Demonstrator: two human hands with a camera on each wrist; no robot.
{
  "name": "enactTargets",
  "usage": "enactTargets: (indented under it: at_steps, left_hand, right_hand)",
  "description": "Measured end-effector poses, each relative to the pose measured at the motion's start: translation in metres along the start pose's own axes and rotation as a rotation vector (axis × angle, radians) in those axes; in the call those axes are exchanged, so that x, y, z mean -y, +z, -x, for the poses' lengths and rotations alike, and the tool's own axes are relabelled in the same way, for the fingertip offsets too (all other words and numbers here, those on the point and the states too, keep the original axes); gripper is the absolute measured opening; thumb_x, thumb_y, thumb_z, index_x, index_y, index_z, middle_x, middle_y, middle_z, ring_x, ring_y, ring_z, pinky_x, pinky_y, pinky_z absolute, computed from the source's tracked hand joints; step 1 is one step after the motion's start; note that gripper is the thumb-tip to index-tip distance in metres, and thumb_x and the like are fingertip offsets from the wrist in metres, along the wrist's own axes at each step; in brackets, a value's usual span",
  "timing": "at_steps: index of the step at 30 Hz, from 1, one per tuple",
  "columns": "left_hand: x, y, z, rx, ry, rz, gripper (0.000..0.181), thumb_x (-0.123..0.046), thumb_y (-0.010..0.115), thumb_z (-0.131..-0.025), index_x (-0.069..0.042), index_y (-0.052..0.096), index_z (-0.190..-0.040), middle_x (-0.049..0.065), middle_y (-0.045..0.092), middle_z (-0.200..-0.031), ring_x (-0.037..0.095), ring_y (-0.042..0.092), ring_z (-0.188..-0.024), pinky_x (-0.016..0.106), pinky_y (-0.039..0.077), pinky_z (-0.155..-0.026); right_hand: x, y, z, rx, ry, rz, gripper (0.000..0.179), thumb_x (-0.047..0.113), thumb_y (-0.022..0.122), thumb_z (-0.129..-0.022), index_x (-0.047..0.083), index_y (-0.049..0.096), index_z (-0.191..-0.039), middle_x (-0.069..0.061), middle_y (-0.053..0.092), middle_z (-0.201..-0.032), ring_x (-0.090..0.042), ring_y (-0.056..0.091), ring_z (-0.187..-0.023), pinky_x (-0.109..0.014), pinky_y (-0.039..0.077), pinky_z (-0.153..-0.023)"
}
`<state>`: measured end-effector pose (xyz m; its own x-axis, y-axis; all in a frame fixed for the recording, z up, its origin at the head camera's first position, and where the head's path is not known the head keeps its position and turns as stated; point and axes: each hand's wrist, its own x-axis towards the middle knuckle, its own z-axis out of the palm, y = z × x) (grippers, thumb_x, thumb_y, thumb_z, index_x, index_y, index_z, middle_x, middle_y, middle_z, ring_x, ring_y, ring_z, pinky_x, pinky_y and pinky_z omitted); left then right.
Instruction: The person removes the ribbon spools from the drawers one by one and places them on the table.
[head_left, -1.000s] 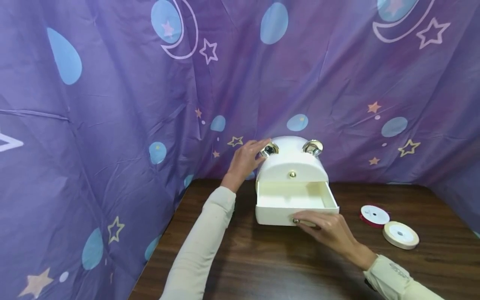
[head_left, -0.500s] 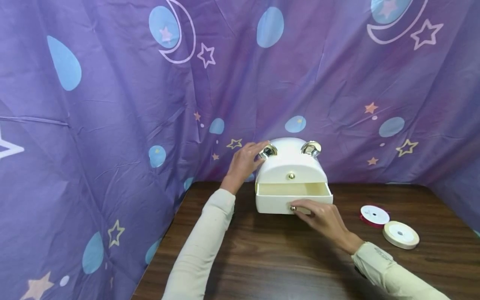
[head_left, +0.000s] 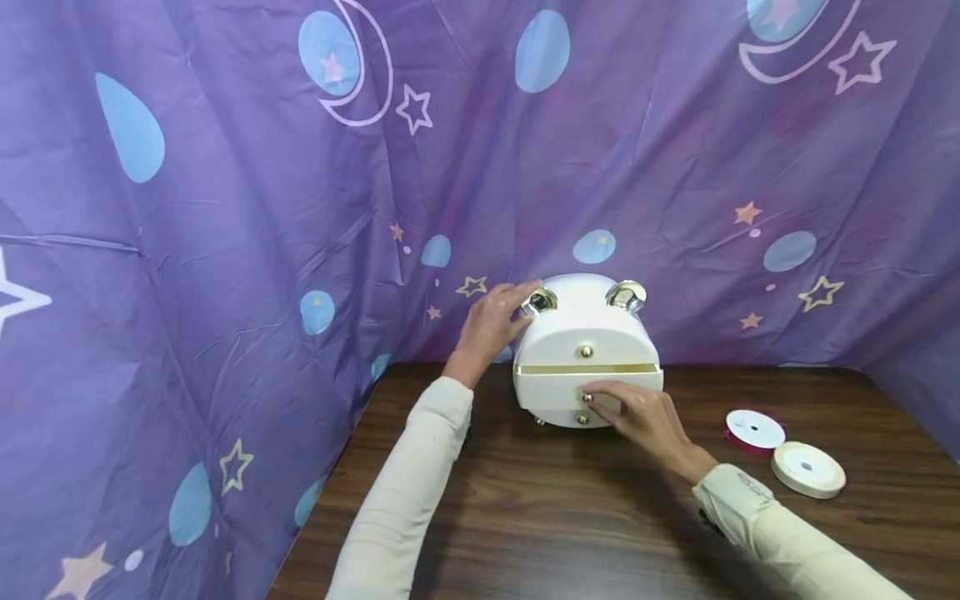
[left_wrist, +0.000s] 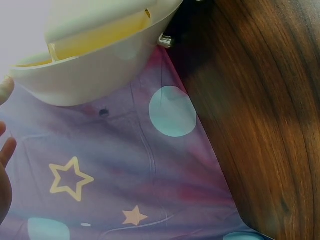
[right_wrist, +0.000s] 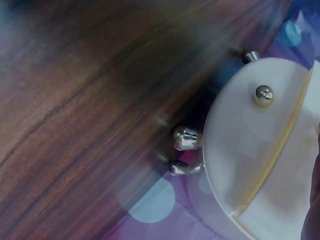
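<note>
A white, rounded drawer box (head_left: 587, 321) with shiny gold ears stands at the back of the table, seen in the head view. Its middle drawer (head_left: 551, 390) sticks out slightly, leaving a narrow gap along the top. My right hand (head_left: 647, 417) pinches the small gold knob (head_left: 587, 397) of that drawer between thumb and fingers. My left hand (head_left: 491, 323) holds the box by its left gold ear (head_left: 542, 300), thumb below and fingers above. Part of the box (left_wrist: 85, 80) and several fingertips show in the left wrist view. The right wrist view shows the bottom drawer's knob (right_wrist: 263, 95).
Two ribbon spools lie on the right of the dark wooden table (head_left: 525, 525): one with red ribbon (head_left: 755, 431), one cream (head_left: 808, 469). A purple cloth (head_left: 225, 208) with moons and stars hangs behind and to the left. Metal feet (right_wrist: 186, 138) hold the box up.
My right hand has pushed the middle drawer back from well open to almost closed, so the bottom drawer's knob now shows. The left hand has stayed at the ear.
</note>
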<state>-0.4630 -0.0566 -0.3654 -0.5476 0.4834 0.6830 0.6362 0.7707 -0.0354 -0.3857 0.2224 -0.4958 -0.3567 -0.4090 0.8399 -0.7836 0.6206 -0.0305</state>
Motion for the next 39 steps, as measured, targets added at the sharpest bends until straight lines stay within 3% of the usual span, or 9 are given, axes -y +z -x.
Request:
enactTargets:
  at_steps: [7,15,23,27,29,31,35,37,39]
  left_hand:
    - [0.000,-0.002,-0.001,0.005,0.001,-0.017,0.065,-0.028,0.083,-0.090,-0.024,0.058,-0.150,-0.005,0.064,-0.144,0.020,0.064,-0.123,0.034,0.060,-0.096]
    - [0.000,0.000,-0.001,0.009,-0.006,-0.020,0.066,-0.029,0.083,-0.090,-0.025,0.057,-0.150,-0.005,0.064,-0.143,0.018,0.064,-0.122,0.033,0.060,-0.095]
    - [-0.001,-0.001,0.000,0.007,-0.010,-0.021,0.065,-0.028,0.083,-0.090,-0.025,0.058,-0.150,-0.005,0.064,-0.143,0.019,0.064,-0.121,0.034,0.061,-0.094]
    - [0.000,-0.001,0.000,0.015,-0.016,-0.024,0.065,-0.029,0.083,-0.091,-0.026,0.057,-0.150,-0.006,0.064,-0.143,0.019,0.064,-0.121,0.034,0.061,-0.093]
    - [0.000,-0.002,0.000,0.014,-0.021,-0.023,0.065,-0.029,0.082,-0.091,-0.026,0.057,-0.151,-0.006,0.065,-0.143,0.019,0.064,-0.122,0.034,0.061,-0.092]
    - [0.001,-0.002,-0.001,0.011,-0.027,-0.021,0.065,-0.030,0.082,-0.091,-0.027,0.056,-0.151,-0.006,0.065,-0.143,0.018,0.064,-0.122,0.034,0.061,-0.093]
    - [0.001,-0.002,-0.001,0.015,-0.029,-0.020,0.066,-0.030,0.082,-0.091,-0.028,0.055,-0.152,-0.006,0.064,-0.144,0.018,0.063,-0.122,0.034,0.061,-0.093]
    - [0.001,-0.001,-0.001,0.023,-0.027,-0.020,0.067,-0.030,0.082,-0.091,-0.027,0.055,-0.152,-0.006,0.064,-0.144,0.019,0.063,-0.122,0.034,0.061,-0.092]
    - [0.000,-0.001,0.000,0.032,-0.027,-0.017,0.067,-0.030,0.082,-0.091,-0.027,0.055,-0.152,-0.005,0.064,-0.144,0.019,0.063,-0.122,0.034,0.061,-0.092]
  right_hand:
    - [-0.009,0.004,-0.006,0.026,0.043,-0.017,0.045,0.012,0.092,-0.075,0.022,0.079,-0.117,0.007,0.078,-0.114,-0.015,0.076,-0.095,-0.034,0.063,-0.080]
    - [-0.012,0.007,-0.006,0.018,0.043,-0.023,0.047,0.010,0.093,-0.073,0.020,0.079,-0.116,0.005,0.078,-0.113,-0.017,0.077,-0.095,-0.034,0.063,-0.081]
    - [-0.011,0.008,0.003,-0.002,-0.033,-0.054,0.054,0.013,0.095,-0.071,0.017,0.077,-0.122,0.003,0.078,-0.116,-0.008,0.071,-0.072,-0.024,0.060,-0.063]
    - [-0.012,0.007,0.010,-0.020,-0.096,-0.086,0.040,0.037,0.084,-0.089,0.018,0.077,-0.123,0.003,0.077,-0.118,-0.014,0.076,-0.087,-0.027,0.062,-0.075]
    - [-0.012,0.008,0.012,-0.017,-0.113,-0.107,0.038,0.039,0.080,-0.092,0.019,0.077,-0.124,0.005,0.077,-0.119,-0.016,0.076,-0.093,-0.028,0.062,-0.080]
    - [-0.014,0.010,0.012,-0.003,-0.128,-0.130,0.040,0.032,0.086,-0.087,0.020,0.077,-0.124,0.006,0.077,-0.120,-0.017,0.076,-0.095,-0.028,0.062,-0.081]
    - [-0.021,0.018,0.015,0.042,-0.181,-0.143,0.062,0.008,0.097,-0.063,0.020,0.079,-0.121,0.007,0.077,-0.120,-0.017,0.076,-0.097,-0.032,0.062,-0.080]
    - [-0.024,0.023,0.020,0.073,-0.203,-0.130,0.060,0.008,0.098,-0.062,0.019,0.079,-0.119,0.007,0.077,-0.119,-0.017,0.076,-0.097,-0.034,0.063,-0.079]
    - [-0.027,0.027,0.026,0.109,-0.202,-0.106,0.047,0.018,0.096,-0.073,0.019,0.080,-0.117,0.008,0.077,-0.118,-0.016,0.076,-0.097,-0.034,0.063,-0.079]
